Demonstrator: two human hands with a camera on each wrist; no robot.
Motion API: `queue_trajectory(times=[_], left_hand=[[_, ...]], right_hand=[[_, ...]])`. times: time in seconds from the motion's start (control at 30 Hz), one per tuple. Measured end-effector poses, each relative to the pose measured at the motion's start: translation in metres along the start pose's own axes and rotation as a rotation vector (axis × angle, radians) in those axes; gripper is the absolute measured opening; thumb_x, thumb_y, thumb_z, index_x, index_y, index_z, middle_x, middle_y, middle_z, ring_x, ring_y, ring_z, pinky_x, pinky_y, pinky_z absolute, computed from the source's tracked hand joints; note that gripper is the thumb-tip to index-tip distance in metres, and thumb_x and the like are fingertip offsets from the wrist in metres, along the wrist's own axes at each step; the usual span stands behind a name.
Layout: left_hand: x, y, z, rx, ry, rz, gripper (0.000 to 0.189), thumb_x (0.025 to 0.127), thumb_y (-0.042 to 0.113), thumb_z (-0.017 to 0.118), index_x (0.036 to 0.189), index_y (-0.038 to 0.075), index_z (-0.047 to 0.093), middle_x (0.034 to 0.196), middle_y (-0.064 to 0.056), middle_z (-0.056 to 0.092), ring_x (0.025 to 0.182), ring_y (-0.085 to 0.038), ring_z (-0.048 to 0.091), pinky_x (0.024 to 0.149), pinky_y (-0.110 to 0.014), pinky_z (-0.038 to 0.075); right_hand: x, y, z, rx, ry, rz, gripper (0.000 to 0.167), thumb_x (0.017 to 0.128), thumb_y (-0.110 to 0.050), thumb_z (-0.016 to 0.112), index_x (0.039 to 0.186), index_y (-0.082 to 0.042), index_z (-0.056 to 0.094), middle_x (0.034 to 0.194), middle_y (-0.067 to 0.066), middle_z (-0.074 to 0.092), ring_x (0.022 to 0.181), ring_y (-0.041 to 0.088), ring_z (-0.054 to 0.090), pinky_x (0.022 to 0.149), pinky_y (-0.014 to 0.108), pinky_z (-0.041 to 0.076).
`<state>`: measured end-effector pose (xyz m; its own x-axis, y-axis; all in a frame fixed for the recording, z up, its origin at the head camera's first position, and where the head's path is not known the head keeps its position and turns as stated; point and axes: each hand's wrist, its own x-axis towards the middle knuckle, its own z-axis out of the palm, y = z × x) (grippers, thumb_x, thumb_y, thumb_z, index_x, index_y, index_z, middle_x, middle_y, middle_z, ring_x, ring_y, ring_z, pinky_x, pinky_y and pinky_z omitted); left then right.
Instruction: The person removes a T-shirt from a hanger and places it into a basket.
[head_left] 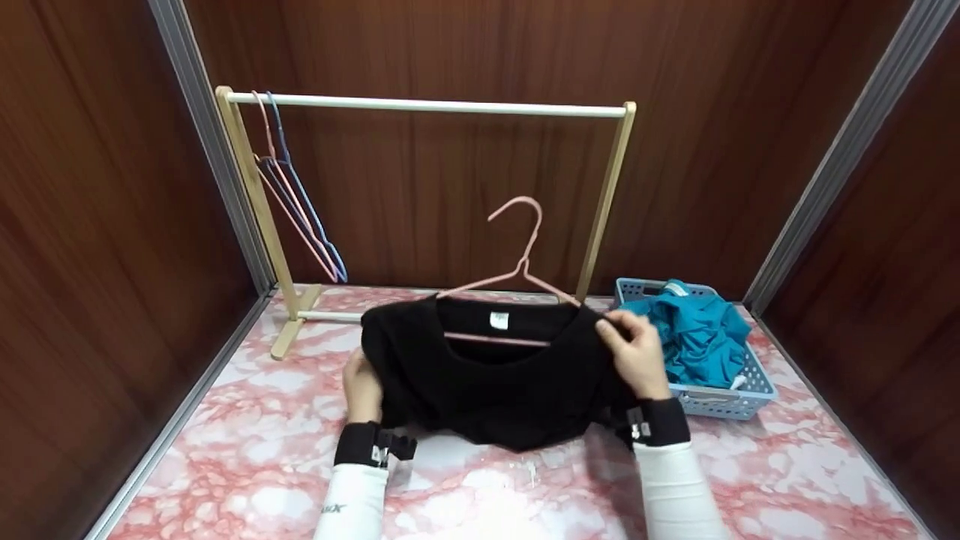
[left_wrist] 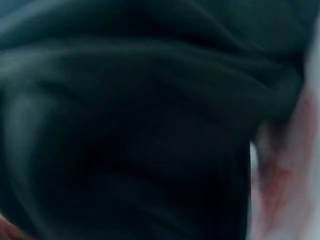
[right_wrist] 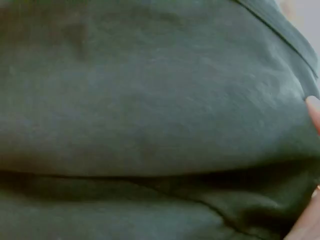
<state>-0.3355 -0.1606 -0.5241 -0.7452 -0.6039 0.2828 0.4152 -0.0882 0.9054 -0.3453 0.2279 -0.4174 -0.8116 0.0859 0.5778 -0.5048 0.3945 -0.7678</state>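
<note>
A black shirt (head_left: 502, 397) hangs spread between my two hands, its neckline and white label facing up. Inside its shoulders sits a pink hanger (head_left: 528, 244), whose hook and upper arms rise out of the neck opening. My left hand (head_left: 363, 388) grips the shirt's left side, with its fingers hidden behind the cloth. On the other shoulder, my right hand (head_left: 637, 354) pinches the fabric over the hanger's end, thumb in front. Dark cloth (left_wrist: 150, 125) fills most of the left wrist view. In the right wrist view the fabric (right_wrist: 150, 100) spreads wide, with fingertips at the right edge.
Behind the shirt stands a wooden rack with a white rail (head_left: 435, 106). A pink hanger (head_left: 289, 206) and a blue hanger (head_left: 315, 217) hang at its left end. To the right, a blue basket (head_left: 720, 405) holds teal clothing (head_left: 697, 330). Brown panels enclose the marbled tabletop (head_left: 247, 450).
</note>
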Motion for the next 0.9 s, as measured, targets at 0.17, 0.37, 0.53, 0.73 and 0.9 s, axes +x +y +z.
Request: queue_trajectory(times=[0.17,0.37,0.53,0.73,0.9], left_hand=[[-0.018,0.055,0.0,0.065,0.047,-0.061,0.044,0.112,0.025,0.041,0.119,-0.009,0.068,0.12,-0.019,0.072,0.114,-0.019,0.066,0.104,-0.029,0.049],[-0.022,0.064,0.0,0.371,-0.113,0.275,0.024,0.103,0.012,0.062,0.09,-0.006,0.074,0.091,-0.021,0.072,0.085,-0.021,0.065,0.08,-0.023,0.049],[-0.019,0.059,-0.002,0.594,-0.173,0.542,0.046,0.094,0.02,0.073,0.056,0.007,0.05,0.057,0.001,0.044,0.055,-0.014,0.04,0.058,-0.027,0.032],[-0.022,0.058,-0.001,0.635,-0.205,0.491,0.057,0.094,0.024,0.073,0.054,0.01,0.035,0.055,0.01,0.02,0.053,-0.007,0.02,0.054,-0.023,0.018],[-0.028,0.057,0.009,0.652,-0.227,0.595,0.047,0.09,0.021,0.077,0.054,0.012,0.049,0.049,0.003,0.037,0.048,-0.011,0.036,0.05,-0.027,0.031]], right_hand=[[-0.011,0.008,0.005,-0.091,-0.105,0.054,0.007,0.093,-0.005,0.072,0.091,0.002,0.073,0.094,0.016,0.073,0.088,0.008,0.058,0.088,0.023,0.043],[-0.018,0.004,0.004,-0.176,-0.211,0.053,0.005,0.093,-0.006,0.073,0.093,-0.002,0.074,0.097,0.015,0.075,0.095,0.02,0.063,0.093,0.031,0.046],[-0.019,-0.003,-0.002,-0.189,-0.318,0.084,0.006,0.095,-0.009,0.072,0.097,-0.005,0.074,0.098,0.011,0.074,0.094,0.015,0.06,0.089,0.027,0.046],[-0.024,-0.013,-0.003,-0.212,-0.408,0.104,0.019,0.096,-0.018,0.073,0.111,-0.007,0.074,0.107,0.009,0.075,0.103,0.021,0.065,0.097,0.037,0.049],[-0.034,-0.035,0.023,-0.139,-0.303,-0.01,0.033,0.094,-0.015,0.075,0.124,-0.002,0.07,0.111,0.014,0.075,0.111,0.03,0.068,0.105,0.047,0.048]])
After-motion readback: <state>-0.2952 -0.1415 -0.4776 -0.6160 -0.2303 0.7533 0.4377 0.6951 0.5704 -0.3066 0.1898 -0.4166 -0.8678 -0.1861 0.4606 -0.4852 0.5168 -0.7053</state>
